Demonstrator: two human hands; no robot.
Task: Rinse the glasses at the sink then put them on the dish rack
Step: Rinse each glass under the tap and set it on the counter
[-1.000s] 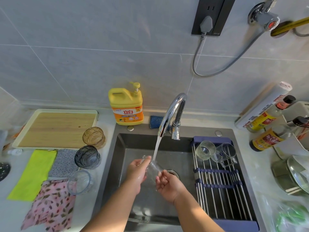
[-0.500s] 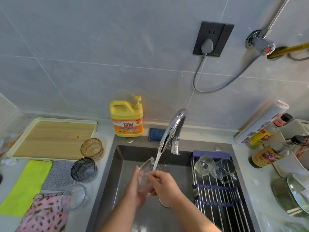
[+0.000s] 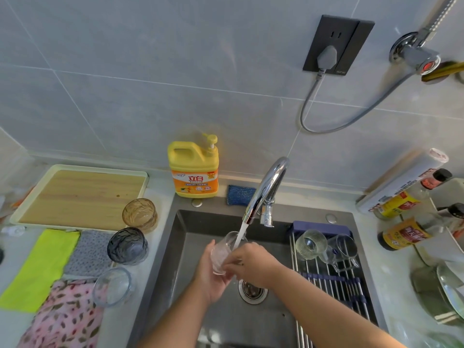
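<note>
Your left hand point(image 3: 210, 275) still grips the clear glass point(image 3: 223, 250) | your right hand point(image 3: 254, 264), up from below, now pinches its near side | glass over the sink point(image 3: 186, 247), mouth under the faucet point(image 3: 270, 183) stream

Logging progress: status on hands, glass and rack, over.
Left hand, right hand grip clear glass under faucet stream. Ribbed glass, mug on dish rack; amber glass, grey glass, wide clear glass wait on counter. Nothing blocks rack.
</note>
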